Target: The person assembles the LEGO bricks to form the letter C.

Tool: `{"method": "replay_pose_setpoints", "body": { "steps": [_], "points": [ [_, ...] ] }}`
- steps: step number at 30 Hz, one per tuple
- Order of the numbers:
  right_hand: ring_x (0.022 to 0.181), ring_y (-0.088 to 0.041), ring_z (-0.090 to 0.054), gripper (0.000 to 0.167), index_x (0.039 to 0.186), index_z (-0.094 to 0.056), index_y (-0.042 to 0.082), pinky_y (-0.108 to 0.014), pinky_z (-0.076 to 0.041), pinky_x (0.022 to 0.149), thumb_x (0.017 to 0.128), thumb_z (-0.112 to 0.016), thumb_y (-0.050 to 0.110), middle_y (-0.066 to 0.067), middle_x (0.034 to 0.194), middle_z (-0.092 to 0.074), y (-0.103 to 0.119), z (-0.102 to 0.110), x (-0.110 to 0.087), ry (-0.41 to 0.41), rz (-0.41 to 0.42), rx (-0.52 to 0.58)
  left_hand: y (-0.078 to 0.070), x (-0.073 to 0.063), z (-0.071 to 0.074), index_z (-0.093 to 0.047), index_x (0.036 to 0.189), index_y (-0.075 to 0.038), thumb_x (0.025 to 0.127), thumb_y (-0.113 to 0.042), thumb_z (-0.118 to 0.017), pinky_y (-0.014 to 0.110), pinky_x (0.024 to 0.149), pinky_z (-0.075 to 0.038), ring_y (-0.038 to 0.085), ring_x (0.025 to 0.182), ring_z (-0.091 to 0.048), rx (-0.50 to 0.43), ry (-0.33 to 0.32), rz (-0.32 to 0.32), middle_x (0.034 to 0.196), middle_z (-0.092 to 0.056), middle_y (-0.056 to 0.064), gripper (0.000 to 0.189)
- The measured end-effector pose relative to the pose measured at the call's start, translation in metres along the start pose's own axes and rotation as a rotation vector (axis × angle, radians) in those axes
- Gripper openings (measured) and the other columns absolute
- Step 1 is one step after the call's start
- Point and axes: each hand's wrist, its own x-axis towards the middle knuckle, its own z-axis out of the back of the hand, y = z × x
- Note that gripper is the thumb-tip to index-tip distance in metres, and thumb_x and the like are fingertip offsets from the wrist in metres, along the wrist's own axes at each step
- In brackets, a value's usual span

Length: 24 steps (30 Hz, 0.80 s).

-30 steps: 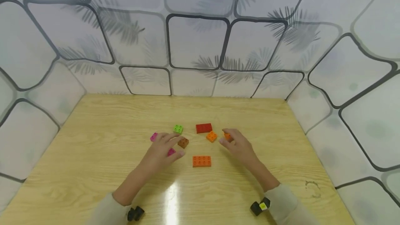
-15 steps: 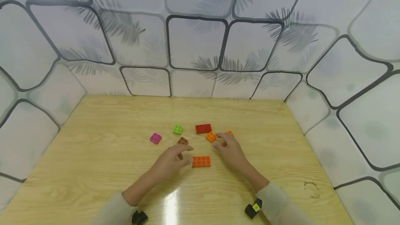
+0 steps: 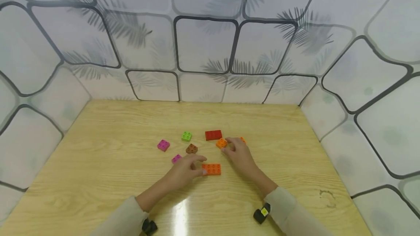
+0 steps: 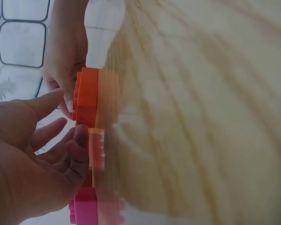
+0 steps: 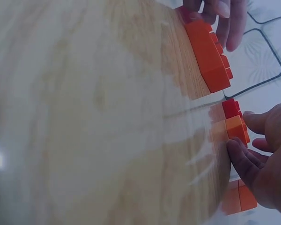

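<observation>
My left hand [image 3: 184, 172] reaches to the left end of a long orange toy brick [image 3: 213, 169], its thumb tip overlapping that end and its index finger stretched past the far side. In the left wrist view, the fingers are loosely bent beside the long brick [image 4: 87, 96]. My right hand [image 3: 242, 158] is beside a small orange brick [image 3: 221, 143], thumb and index parted at its right side. The right wrist view shows that small brick [image 5: 235, 127] standing on the table between the spread thumb and fingers. Another small orange brick [image 3: 243, 140] is partly hidden behind the right hand.
A red brick [image 3: 213, 135] lies behind the small orange one. To the left are a green brick [image 3: 186, 136], a brown brick [image 3: 191, 149] and two magenta bricks, one farther out [image 3: 163, 145] and one near the left hand [image 3: 176, 158]. A patterned wall [image 3: 206, 46] borders the wooden table [image 3: 124, 126].
My left hand has moved right, from over the magenta and brown bricks to the long orange brick. My right hand has shifted left, from one small orange brick to the other.
</observation>
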Motion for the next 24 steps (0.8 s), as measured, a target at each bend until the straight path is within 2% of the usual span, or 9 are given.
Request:
{"method": "replay_pose_setpoints", "body": {
  "steps": [5,12,16,19,24],
  "points": [
    [0.094,-0.021,-0.050,0.047,0.136,-0.061,0.010,-0.039,-0.044,0.084,0.096,-0.070,0.032,-0.004,0.118,-0.060,0.0027,-0.0018,0.0037,0.020,-0.031,-0.023,0.0037,0.0022,0.0003,-0.064,0.132,-0.008,0.092,-0.031,-0.074,0.029,0.074,-0.048,0.014,0.088,-0.055,-0.021,0.007,0.014,0.130,-0.063,0.008,0.046],
    [0.094,-0.021,-0.050,0.046,0.135,-0.061,0.011,-0.038,-0.044,0.082,0.096,-0.070,0.031,-0.004,0.116,-0.060,0.0054,-0.0016,0.0076,0.035,-0.057,-0.056,0.0068,0.0049,-0.0016,-0.067,0.129,-0.010,0.091,-0.027,-0.075,0.029,0.076,-0.048,0.015,0.090,-0.055,-0.005,0.021,0.022,0.129,-0.065,0.006,0.042],
    [0.101,-0.020,-0.055,0.044,0.134,-0.062,0.010,-0.042,-0.049,0.089,0.095,-0.071,0.030,-0.006,0.123,-0.061,0.0068,-0.0012,0.0090,0.038,-0.060,-0.072,0.0057,0.0053,-0.0025,-0.068,0.127,-0.010,0.091,-0.022,-0.075,0.041,0.091,-0.050,0.022,0.110,-0.060,0.007,0.018,0.016,0.130,-0.065,0.007,0.038],
    [0.105,-0.023,-0.057,0.043,0.133,-0.063,0.009,-0.046,-0.050,0.094,0.095,-0.071,0.027,-0.008,0.126,-0.061,0.0080,-0.0008,0.0097,0.040,-0.056,-0.080,0.0043,0.0049,-0.0024,-0.068,0.127,-0.009,0.091,-0.021,-0.074,0.052,0.103,-0.046,0.030,0.125,-0.057,0.004,0.017,0.011,0.132,-0.065,0.009,0.038],
    [0.105,-0.022,-0.058,0.041,0.132,-0.063,0.009,-0.045,-0.051,0.093,0.096,-0.070,0.025,-0.008,0.124,-0.062,0.0095,0.0008,0.0103,0.043,-0.055,-0.093,0.0014,0.0036,-0.0006,-0.067,0.127,-0.007,0.092,-0.019,-0.074,0.057,0.107,-0.042,0.035,0.130,-0.054,-0.020,0.017,0.014,0.133,-0.064,0.011,0.038]
  ]
}}
